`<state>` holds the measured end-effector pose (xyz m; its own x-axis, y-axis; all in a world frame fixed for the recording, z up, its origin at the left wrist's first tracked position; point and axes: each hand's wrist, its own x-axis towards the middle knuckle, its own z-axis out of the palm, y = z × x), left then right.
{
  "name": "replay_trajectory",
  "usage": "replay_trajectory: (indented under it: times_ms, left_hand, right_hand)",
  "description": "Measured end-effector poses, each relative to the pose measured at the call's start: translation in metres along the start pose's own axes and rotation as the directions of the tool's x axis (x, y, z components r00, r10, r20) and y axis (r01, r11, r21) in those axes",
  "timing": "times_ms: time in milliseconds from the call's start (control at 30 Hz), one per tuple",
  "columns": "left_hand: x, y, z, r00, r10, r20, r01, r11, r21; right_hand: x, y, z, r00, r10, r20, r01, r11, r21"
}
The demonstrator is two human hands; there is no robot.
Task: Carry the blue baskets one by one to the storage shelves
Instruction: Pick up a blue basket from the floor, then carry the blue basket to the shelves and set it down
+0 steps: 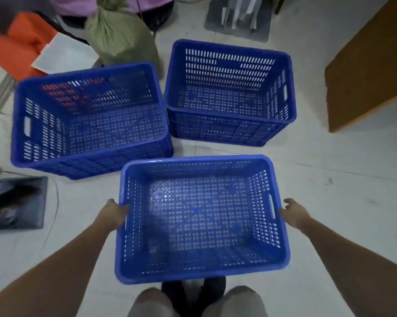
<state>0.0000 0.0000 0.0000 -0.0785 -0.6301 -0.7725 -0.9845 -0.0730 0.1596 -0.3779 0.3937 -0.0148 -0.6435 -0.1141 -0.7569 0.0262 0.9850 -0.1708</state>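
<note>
Three empty blue slotted baskets stand on the pale floor. The nearest blue basket (199, 274) is right in front of my feet, between my arms. My left hand (111, 215) is closed over its left rim by the handle slot. At its right rim, my right hand (293, 213) has its fingers spread, the fingertips just touching the edge beside the handle slot. A second basket (87, 161) stands at the far left and a third basket (229, 131) at the far right, both untouched. No shelves are in view.
A green sack (122, 40) and orange material (17, 46) with a white sheet lie behind the left basket. A brown wooden board (371, 72) stands at the right. A dark flat object (14, 202) lies at the left, and a grey mat (238, 21) at the top.
</note>
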Motion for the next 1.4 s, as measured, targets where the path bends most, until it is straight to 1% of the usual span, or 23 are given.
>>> replay_trajectory:
  times_ms: [100, 167, 233, 333, 400, 500, 567, 700, 767, 833, 933, 1000, 1067, 1133, 1267, 1400]
  left_hand:
    - [0.028, -0.014, 0.032, 0.997, -0.083, 0.005, 0.083, 0.985, -0.152]
    - [0.053, -0.028, 0.050, 0.989, -0.145, 0.008, 0.142, 0.950, -0.278]
    - [0.069, -0.038, 0.058, 0.980, -0.196, 0.019, 0.189, 0.911, -0.365]
    - [0.059, -0.030, 0.047, 0.972, -0.214, 0.101, 0.237, 0.858, -0.457]
    - [0.043, -0.022, 0.036, 0.968, -0.197, 0.157, 0.250, 0.824, -0.509]
    - [0.004, -0.005, 0.009, 0.975, -0.169, 0.145, 0.222, 0.785, -0.579]
    - [-0.029, 0.008, -0.014, 0.982, -0.149, 0.113, 0.187, 0.794, -0.578]
    - [-0.138, 0.065, -0.086, 0.999, -0.017, 0.032, 0.032, 0.826, -0.563]
    - [-0.187, 0.099, -0.127, 0.998, 0.069, -0.001, -0.059, 0.838, -0.542]
    - [-0.244, 0.139, -0.171, 0.985, 0.171, -0.004, -0.147, 0.840, -0.522]
    - [-0.312, 0.200, -0.230, 0.950, 0.310, -0.034, -0.290, 0.837, -0.464]
    - [-0.354, 0.235, -0.261, 0.927, 0.372, -0.039, -0.343, 0.806, -0.482]
    - [-0.386, 0.269, -0.286, 0.897, 0.438, -0.060, -0.408, 0.768, -0.494]
    - [-0.419, 0.301, -0.307, 0.855, 0.510, -0.094, -0.488, 0.729, -0.481]
    - [-0.473, 0.356, -0.333, 0.767, 0.634, -0.099, -0.610, 0.672, -0.420]
    - [-0.497, 0.404, -0.338, 0.703, 0.710, -0.021, -0.654, 0.635, -0.411]
  right_hand:
    - [0.034, 0.004, 0.024, 0.996, 0.075, -0.058, -0.067, 0.989, 0.130]
    - [0.056, 0.007, 0.039, 0.987, 0.134, -0.086, -0.115, 0.974, 0.195]
    - [0.077, 0.013, 0.047, 0.981, 0.184, -0.066, -0.160, 0.950, 0.268]
    - [0.096, 0.028, 0.046, 0.969, 0.246, 0.018, -0.236, 0.902, 0.361]
    - [0.088, 0.031, 0.031, 0.964, 0.265, 0.015, -0.250, 0.887, 0.389]
    - [0.050, 0.041, -0.008, 0.963, 0.268, 0.037, -0.255, 0.852, 0.458]
    - [0.008, 0.042, -0.043, 0.968, 0.246, 0.058, -0.243, 0.843, 0.480]
    - [-0.110, 0.038, -0.146, 0.986, 0.165, 0.018, -0.145, 0.804, 0.577]
    - [-0.164, 0.037, -0.196, 0.995, 0.096, 0.012, -0.080, 0.749, 0.657]
    - [-0.221, 0.038, -0.247, 0.998, 0.054, -0.028, -0.017, 0.688, 0.725]
    - [-0.294, 0.046, -0.317, 0.995, 0.053, -0.088, 0.037, 0.616, 0.787]
    - [-0.341, 0.054, -0.355, 0.994, 0.050, -0.099, 0.054, 0.554, 0.831]
    - [-0.382, 0.059, -0.386, 0.988, 0.049, -0.147, 0.102, 0.504, 0.857]
    - [-0.422, 0.065, -0.415, 0.975, 0.066, -0.214, 0.156, 0.486, 0.860]
    - [-0.489, 0.080, -0.456, 0.935, 0.151, -0.321, 0.216, 0.473, 0.854]
    - [-0.551, 0.100, -0.464, 0.884, 0.246, -0.397, 0.262, 0.441, 0.859]
